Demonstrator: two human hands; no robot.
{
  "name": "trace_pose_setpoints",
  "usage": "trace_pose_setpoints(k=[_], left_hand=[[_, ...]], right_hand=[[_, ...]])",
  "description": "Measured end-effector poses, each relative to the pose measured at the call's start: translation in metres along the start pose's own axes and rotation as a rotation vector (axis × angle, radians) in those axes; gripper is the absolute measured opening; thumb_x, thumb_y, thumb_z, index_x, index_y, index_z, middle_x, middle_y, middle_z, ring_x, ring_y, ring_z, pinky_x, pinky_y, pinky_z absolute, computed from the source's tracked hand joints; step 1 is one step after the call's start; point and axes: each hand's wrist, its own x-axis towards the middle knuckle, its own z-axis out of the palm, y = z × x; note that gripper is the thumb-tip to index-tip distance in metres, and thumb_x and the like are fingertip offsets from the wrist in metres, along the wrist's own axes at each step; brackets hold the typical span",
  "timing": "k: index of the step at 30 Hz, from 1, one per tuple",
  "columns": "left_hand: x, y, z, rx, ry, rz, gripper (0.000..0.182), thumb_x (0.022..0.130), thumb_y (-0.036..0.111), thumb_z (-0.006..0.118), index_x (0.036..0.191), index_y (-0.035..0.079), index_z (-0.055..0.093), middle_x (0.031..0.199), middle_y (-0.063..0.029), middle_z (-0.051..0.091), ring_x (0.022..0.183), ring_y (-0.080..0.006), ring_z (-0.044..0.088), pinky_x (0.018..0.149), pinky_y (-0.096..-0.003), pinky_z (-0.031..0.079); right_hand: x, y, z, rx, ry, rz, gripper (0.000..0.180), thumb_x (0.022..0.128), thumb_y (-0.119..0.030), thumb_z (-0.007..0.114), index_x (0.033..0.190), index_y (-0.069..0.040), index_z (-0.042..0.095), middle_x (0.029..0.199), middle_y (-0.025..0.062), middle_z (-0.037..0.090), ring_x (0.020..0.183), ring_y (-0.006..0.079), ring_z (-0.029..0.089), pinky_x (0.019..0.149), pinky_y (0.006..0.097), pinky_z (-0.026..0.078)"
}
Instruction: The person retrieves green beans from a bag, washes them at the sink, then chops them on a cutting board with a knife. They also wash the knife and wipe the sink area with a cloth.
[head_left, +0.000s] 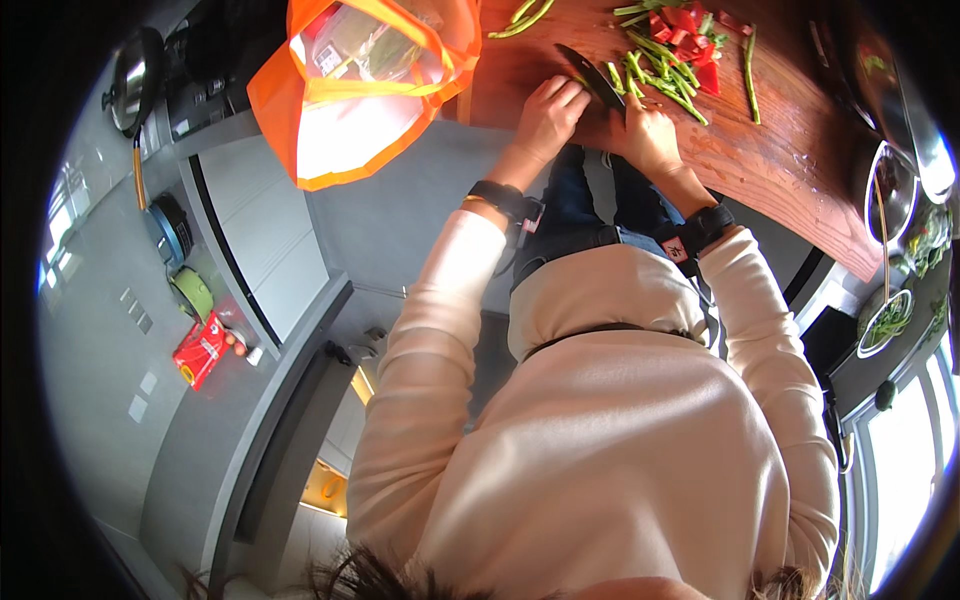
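Note:
My right hand (651, 135) grips a knife with a dark blade (589, 75), which points up and to the left over the wooden board (780, 161). Close by on the left, my left hand (551, 112) has its fingers bent down at the board, with a bit of green bean (581, 81) by its fingertips. Most of what it holds is hidden. Just beyond the blade lies a pile of cut green beans (671, 82). Red pepper pieces (688, 37) lie against that pile. Whole beans (521, 21) rest farther back, and a single long bean (751, 75) lies to the right.
An orange bag (360, 97) with packaged goods stands left of the board. At right are a white-rimmed bowl (891, 191) and a strainer with greens (886, 322). A lidded pan (131, 82), a green pot (193, 294) and a red packet (201, 351) line the left counter.

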Motion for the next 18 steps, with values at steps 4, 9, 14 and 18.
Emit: trace_pose_setpoints(k=[4,9,14,18], left_hand=[[0.022,0.011,0.014,-0.07,0.033,-0.126,0.012,0.07,0.0,0.059,0.081,0.003,0.057,0.084,-0.0101,0.054,0.081,-0.0302,0.054,0.07,-0.0371,0.047],[0.056,0.051,0.041,-0.33,0.18,-0.278,0.016,0.073,0.001,0.063,0.088,0.004,0.058,0.09,-0.0098,0.057,0.072,-0.0261,0.059,0.061,-0.0338,0.049],[0.071,0.087,0.062,-0.078,-0.103,0.052,0.017,0.073,0.006,0.058,0.09,0.008,0.061,0.096,-0.0066,0.057,0.091,-0.0236,0.056,0.07,-0.0339,0.05],[0.077,0.098,0.069,-0.05,-0.226,0.09,0.022,0.07,0.003,0.053,0.091,0.007,0.059,0.093,-0.007,0.055,0.09,-0.0249,0.055,0.069,-0.0342,0.05]], right_hand=[[-0.004,0.038,-0.045,0.085,0.106,0.169,0.027,0.083,-0.027,0.056,0.089,0.0,0.054,0.056,0.0218,0.056,0.053,0.0385,0.057,0.049,0.0456,0.047],[-0.025,0.069,-0.089,0.235,0.215,0.278,0.02,0.084,-0.019,0.057,0.094,-0.002,0.056,0.067,0.0227,0.058,0.066,0.0384,0.06,0.054,0.0386,0.047],[-0.045,0.083,-0.098,0.251,0.205,0.376,0.019,0.084,-0.018,0.056,0.094,-0.001,0.056,0.069,0.0228,0.058,0.07,0.0375,0.061,0.056,0.0373,0.047],[-0.052,0.09,-0.097,0.234,0.138,0.361,0.019,0.084,-0.018,0.056,0.094,-0.002,0.056,0.07,0.0228,0.058,0.07,0.0382,0.061,0.057,0.0382,0.047]])
